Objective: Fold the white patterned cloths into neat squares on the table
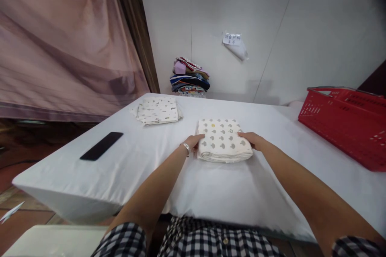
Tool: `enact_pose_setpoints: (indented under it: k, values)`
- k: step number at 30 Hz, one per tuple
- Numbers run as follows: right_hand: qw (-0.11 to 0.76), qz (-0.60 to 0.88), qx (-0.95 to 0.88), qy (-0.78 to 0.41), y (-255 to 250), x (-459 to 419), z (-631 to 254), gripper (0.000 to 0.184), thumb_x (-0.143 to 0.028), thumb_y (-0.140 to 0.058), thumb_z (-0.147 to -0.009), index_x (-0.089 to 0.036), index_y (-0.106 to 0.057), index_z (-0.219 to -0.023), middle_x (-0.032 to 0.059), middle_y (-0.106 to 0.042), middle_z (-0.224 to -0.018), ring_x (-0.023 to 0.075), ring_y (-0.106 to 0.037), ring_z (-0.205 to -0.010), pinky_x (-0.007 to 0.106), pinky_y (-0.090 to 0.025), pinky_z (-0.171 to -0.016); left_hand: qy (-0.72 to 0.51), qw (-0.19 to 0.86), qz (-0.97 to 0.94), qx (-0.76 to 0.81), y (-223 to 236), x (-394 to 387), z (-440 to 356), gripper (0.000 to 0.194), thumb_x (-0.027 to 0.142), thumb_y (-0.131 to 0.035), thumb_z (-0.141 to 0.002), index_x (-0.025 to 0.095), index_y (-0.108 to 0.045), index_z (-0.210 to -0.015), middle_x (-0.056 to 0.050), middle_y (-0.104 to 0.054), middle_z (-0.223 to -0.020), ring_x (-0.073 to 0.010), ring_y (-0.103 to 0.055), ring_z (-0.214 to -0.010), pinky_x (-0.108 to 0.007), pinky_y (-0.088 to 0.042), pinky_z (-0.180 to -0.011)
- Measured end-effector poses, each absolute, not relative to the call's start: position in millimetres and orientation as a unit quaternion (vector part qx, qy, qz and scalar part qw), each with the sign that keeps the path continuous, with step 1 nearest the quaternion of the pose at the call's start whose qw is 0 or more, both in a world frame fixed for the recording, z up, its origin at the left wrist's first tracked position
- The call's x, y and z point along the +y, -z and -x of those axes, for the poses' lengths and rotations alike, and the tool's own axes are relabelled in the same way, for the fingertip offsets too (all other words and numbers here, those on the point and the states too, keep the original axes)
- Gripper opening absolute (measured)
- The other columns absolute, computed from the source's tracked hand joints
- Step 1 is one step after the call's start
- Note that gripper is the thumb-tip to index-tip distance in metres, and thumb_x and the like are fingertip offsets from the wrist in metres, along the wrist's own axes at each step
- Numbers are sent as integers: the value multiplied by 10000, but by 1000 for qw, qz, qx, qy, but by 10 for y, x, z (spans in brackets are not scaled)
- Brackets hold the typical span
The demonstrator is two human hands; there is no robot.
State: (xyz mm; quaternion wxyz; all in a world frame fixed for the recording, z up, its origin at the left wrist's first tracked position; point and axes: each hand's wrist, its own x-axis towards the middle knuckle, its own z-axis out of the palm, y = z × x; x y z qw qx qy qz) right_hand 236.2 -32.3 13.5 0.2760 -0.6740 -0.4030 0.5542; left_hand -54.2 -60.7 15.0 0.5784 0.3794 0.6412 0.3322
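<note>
A folded white cloth point(223, 138) with rows of small grey prints lies before me on the white-covered table. It is stacked in several layers, its rounded folds facing me. My left hand point(194, 141), with a silver bracelet at the wrist, grips the left edge, thumb on top and fingers mostly hidden beneath. On the opposite edge, my right hand point(252, 139) holds the cloth the same way. Farther back on the left rests another folded white cloth point(158, 110) with small dark prints, some of its edges uneven.
A black flat slab point(101, 145) lies on the tablecloth point(144, 156) at left. A red plastic basket point(340, 122) stands at right. Behind the table's far edge rises a pile of folded clothes point(189, 78) against the wall. A pink curtain point(66, 40) hangs at left.
</note>
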Motion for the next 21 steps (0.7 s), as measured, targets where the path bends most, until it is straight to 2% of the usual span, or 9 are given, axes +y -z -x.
enact_pose_setpoints:
  k: [2,4,7,9,13,17,21]
  values:
    - [288,633,-401,-596,-112,-338,-2362,441,-414,-684,-702,-93,-621,-999,175,-660,-1025,229,-651,-859,298,-536,-681,-336,581,-378,638,-143,-603,543,317,405,-669,-683,124,-619,-820,-105,-690,-805,-188,-637,-675,-285,-505,-569]
    - [307,616,-414,-596,-112,-355,-2357,540,-384,-688,-703,-94,-562,-1140,179,-632,-1092,231,-644,-886,308,-533,-708,-346,569,-382,641,-127,-589,526,311,398,-670,-678,130,-616,-826,-106,-688,-834,-194,-638,-698,-291,-499,-586]
    - [331,656,-443,-514,-182,-351,-2369,817,-374,-709,-677,-154,-331,-1368,168,-576,-1192,234,-632,-903,324,-522,-709,-367,539,-394,647,-129,-567,449,334,401,-675,-668,147,-593,-868,-104,-675,-931,-204,-634,-784,-285,-480,-619]
    - [325,682,-481,-444,-284,-332,-2389,893,-377,-698,-681,-192,-225,-1416,151,-575,-1191,234,-628,-895,331,-508,-711,-377,501,-424,654,-174,-565,357,362,432,-675,-661,158,-575,-875,-99,-665,-965,-212,-625,-829,-281,-460,-640]
    - [237,704,-630,-225,-560,-354,-2383,806,-370,-649,-716,-244,-259,-1410,104,-626,-1070,252,-611,-886,342,-454,-748,-381,388,-533,649,-372,-602,76,378,493,-642,-676,169,-555,-849,-83,-665,-923,-214,-610,-838,-273,-417,-662]
    - [147,636,-758,5,-761,-541,-2259,661,-278,-560,-788,-242,-297,-1393,105,-650,-930,259,-596,-871,324,-405,-735,-358,318,-620,621,-540,-662,-288,410,514,-621,-690,179,-536,-912,-86,-655,-909,-229,-604,-838,-281,-398,-666]
    - [121,575,-806,76,-826,-802,-2181,554,-265,-483,-833,-260,-337,-1368,102,-642,-924,241,-590,-834,297,-388,-692,-328,288,-661,610,-546,-707,-611,457,511,-594,-709,175,-511,-1008,-118,-645,-939,-266,-603,-880,-305,-402,-691]
